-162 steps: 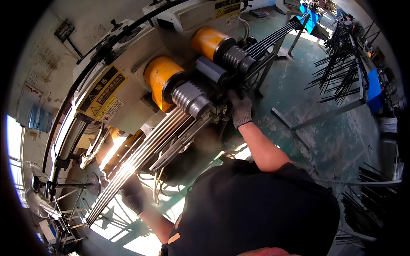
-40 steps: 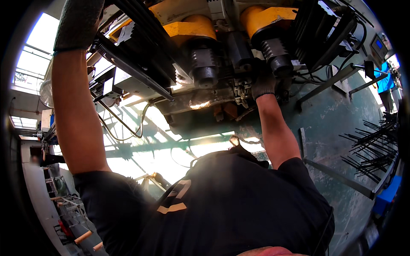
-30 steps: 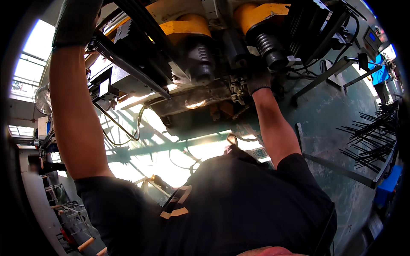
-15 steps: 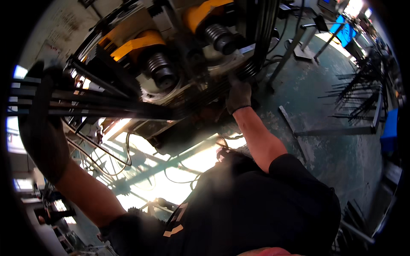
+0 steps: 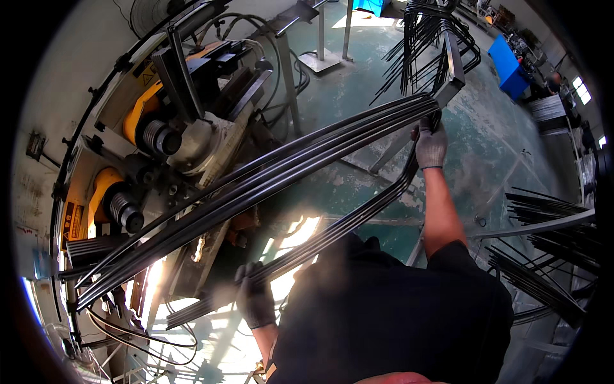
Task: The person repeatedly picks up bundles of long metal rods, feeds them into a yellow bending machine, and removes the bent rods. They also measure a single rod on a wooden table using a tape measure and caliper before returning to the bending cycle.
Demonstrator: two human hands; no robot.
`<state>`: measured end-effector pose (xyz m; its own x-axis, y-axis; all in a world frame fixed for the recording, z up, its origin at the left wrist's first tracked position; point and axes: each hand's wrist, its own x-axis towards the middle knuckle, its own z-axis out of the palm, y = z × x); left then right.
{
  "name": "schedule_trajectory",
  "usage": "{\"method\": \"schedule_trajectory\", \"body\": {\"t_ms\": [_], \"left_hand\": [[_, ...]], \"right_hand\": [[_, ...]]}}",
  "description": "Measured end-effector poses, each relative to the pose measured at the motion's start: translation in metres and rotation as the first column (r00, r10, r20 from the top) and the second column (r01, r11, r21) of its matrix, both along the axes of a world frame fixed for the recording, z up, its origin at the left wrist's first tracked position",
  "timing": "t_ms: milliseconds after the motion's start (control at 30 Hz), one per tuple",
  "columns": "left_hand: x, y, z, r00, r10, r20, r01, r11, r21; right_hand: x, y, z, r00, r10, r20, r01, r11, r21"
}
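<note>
Held beside the ribbed steel die (image 5: 126,212), the bent steel rods (image 5: 320,151), clasped in the fingers of the right hand (image 5: 432,146) and left hand (image 5: 256,301), could be snagged on it if turned unevenly.

- Sunlight bleaches patches of floor (image 5: 220,342) at your lower left, striped with shadows.
- Your shirt (image 5: 390,307) sinks to near black.
- Rods (image 5: 307,150) glint lengthwise.
- Haze smears beside your left hand (image 5: 256,301).
- Edges bend into black corners.

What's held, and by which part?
A bundle of bent dark rods: the right hand grips its bend, the left hand its lower leg, toward the free end.
</note>
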<state>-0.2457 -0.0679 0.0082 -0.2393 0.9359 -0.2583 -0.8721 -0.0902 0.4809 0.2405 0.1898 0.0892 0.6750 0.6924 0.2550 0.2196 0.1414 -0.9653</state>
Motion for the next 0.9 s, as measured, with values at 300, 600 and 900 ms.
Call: {"method": "schedule_trajectory", "body": {"t_ms": [300,600,900], "left_hand": [[0.213,0.104,-0.046,0.91,-0.413,0.041,0.41,0.878,-0.246],[0.301,0.154,-0.021,0.906,-0.324,-0.271,0.142,0.839,-0.525],[0.3,0.081,-0.037,0.966,-0.017,-0.257,-0.144,0.792,-0.594]], "right_hand": [[0.292,0.112,0.058,0.647,-0.129,0.752,0.405,0.893,-0.194],[0.429,0.282,0.045,0.153,0.111,0.982,0.522,0.835,-0.175],[0.464,0.294,0.069,-0.35,0.391,0.851,0.44,0.871,-0.219]]}}
